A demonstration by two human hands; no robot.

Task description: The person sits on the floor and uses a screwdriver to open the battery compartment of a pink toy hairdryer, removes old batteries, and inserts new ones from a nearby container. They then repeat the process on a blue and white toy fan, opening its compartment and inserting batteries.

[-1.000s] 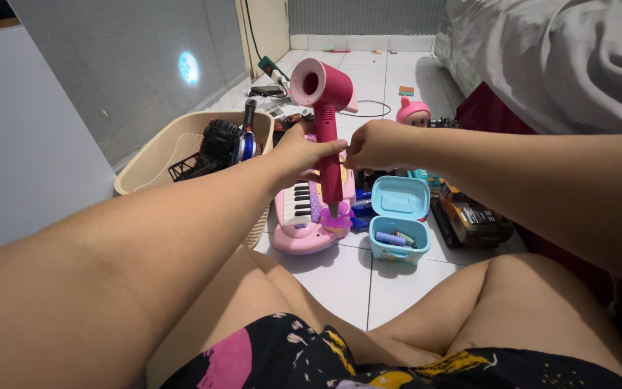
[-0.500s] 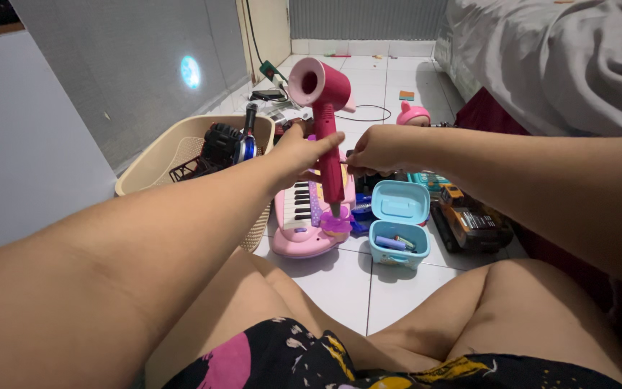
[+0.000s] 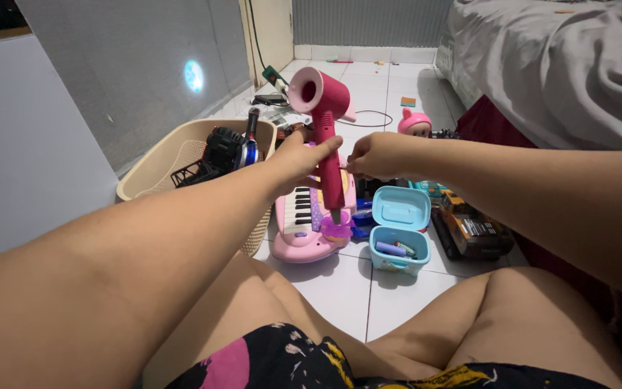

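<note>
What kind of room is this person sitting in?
Most likely a bedroom at home, used as a play space. A bed with a rumpled grey sheet stands at the right, toys such as a pink toy keyboard lie on the white tiled floor, and a beige basket holds more.

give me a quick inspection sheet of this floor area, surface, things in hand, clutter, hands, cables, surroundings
surface: white tiled floor, person seated on it, legs apart
things in hand: pink toy hair dryer, held upright by its handle, nozzle end up
clutter: pink toy keyboard; small blue box with lid open, small items inside; yellow toy truck; pink round toy; beige basket with dark toys in it
hands: left hand gripping the dryer handle; right hand pinching at the handle's side, what it pinches is too small to tell
cables: black cable looped on the floor; power strip by the wall
surroundings: bed with grey sheet on the right; grey wall on the left
</note>
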